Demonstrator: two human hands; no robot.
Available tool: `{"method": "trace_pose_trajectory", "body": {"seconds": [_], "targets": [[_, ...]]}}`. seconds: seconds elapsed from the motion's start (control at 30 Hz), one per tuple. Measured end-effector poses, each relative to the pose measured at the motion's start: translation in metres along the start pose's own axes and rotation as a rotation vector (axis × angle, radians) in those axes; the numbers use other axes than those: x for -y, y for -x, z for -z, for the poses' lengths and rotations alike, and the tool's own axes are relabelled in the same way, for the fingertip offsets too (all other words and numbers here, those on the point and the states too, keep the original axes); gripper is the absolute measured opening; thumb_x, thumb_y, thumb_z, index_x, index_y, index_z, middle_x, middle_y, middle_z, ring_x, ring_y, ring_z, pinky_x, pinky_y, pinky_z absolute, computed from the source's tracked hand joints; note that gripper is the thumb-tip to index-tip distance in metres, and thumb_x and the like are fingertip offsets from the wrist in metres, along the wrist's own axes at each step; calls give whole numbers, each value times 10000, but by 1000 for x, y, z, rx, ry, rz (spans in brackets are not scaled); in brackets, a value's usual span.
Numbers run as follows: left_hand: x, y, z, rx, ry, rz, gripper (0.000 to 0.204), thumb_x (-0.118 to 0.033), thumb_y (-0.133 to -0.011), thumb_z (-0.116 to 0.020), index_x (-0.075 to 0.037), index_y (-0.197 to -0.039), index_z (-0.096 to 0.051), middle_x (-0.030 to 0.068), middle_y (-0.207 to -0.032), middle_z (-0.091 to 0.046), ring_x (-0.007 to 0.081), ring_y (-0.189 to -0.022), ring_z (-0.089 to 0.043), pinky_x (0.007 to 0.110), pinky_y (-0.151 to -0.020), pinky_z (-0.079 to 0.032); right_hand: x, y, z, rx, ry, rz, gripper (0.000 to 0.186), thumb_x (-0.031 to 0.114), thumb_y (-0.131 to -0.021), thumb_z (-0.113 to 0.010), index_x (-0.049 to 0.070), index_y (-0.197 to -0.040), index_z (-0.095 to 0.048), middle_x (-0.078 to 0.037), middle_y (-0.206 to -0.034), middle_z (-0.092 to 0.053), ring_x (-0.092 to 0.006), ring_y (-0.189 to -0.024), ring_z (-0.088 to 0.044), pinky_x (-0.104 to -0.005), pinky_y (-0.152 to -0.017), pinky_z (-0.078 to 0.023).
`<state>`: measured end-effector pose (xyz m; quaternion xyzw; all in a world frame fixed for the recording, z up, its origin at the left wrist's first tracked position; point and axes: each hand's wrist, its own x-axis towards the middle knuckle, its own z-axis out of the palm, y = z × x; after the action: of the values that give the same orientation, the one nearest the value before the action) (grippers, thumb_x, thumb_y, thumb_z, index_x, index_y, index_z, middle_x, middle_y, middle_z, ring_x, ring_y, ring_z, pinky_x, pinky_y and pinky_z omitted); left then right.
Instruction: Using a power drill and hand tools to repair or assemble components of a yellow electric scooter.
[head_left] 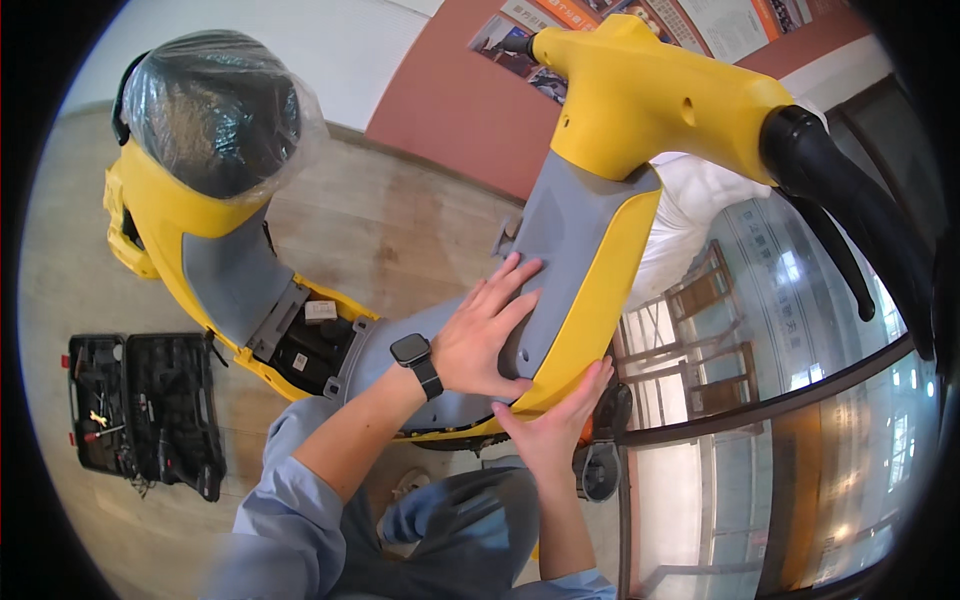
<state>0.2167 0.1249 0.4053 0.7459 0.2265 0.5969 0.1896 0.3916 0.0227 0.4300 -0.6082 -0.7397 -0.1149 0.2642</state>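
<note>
A yellow and grey scooter (575, 230) stands in front of me. My left hand (482, 335), with a black watch on its wrist, lies on the grey inner leg panel (575, 220), fingers spread and pressed flat. Against the lower yellow edge trim (600, 310) of that panel rests my right hand (555, 415), thumb apart and fingers stretched along the outer side. The two thumbs come close together at the panel's lower corner. Left of my hands, the footboard has an uncovered compartment (315, 345) holding dark parts and a small white box (320, 312).
A plastic-wrapped seat (215, 115) is at the upper left. Below it on the floor lies an unfolded black tool case (145, 415) with a drill and hand tools. The handlebar's black grip (850, 170) reaches far right, beside a glass-like panel (770, 300). A printed board (450, 110) stands behind.
</note>
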Motion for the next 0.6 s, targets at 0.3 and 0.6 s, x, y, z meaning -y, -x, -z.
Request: {"method": "trace_pose_trajectory", "body": {"seconds": [0.3, 0.6], "targets": [[-1, 0, 1, 5, 54, 14, 1007, -214, -506, -841, -51, -1355, -324, 249, -1491, -244, 511, -1400, -145, 545, -1111, -257, 7, -4, 7, 40, -218, -142, 1248, 228, -559, -870, 19, -1483, -59, -306, -1516, -70, -464, -1406, -128, -531, -1130, -182], [-7, 1, -12, -38, 69, 90, 967, -251, -497, -799, -65, -1343, -369, 167, -1507, -227, 446, -1432, -94, 679, -1053, -246, 9, -1, 0, -50, -242, -111, 1145, 31, -551, -737, 0, -1479, -66, -255, -1453, -223, -409, -1329, -293, -469, -1106, -252]]}}
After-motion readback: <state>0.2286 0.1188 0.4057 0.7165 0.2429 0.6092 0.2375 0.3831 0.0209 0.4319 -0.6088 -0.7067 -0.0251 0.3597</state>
